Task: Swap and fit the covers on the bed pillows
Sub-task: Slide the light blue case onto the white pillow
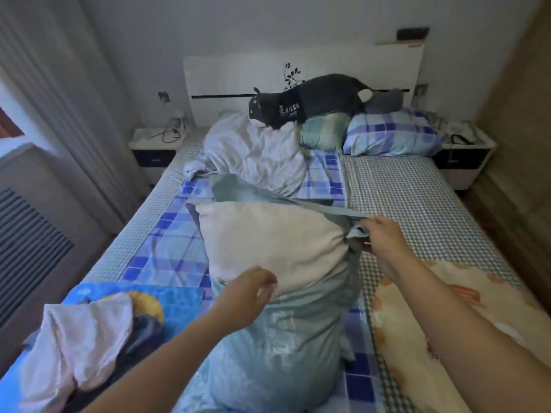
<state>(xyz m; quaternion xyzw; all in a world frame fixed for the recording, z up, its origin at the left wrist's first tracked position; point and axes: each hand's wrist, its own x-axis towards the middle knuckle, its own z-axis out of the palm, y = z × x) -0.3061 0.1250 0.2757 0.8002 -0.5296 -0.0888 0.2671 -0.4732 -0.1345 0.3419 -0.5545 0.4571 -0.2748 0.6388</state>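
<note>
Your cream pillow (268, 242) sits half inside the teal pillowcase (277, 347). Your right hand (380, 238) pinches its open edge; your left hand (249, 290) grips the near edge.

Dark plush toy (310, 99), two nightstands (153, 147)

Pale walls (149, 31) are enclosing a bedrm; white headboard (238, 76) w/ black flower decal is standing against back wall, nightstands (153, 147) flanking both sides. Grey curtains (59, 114) are hanging left, daylight coming thru.
</note>
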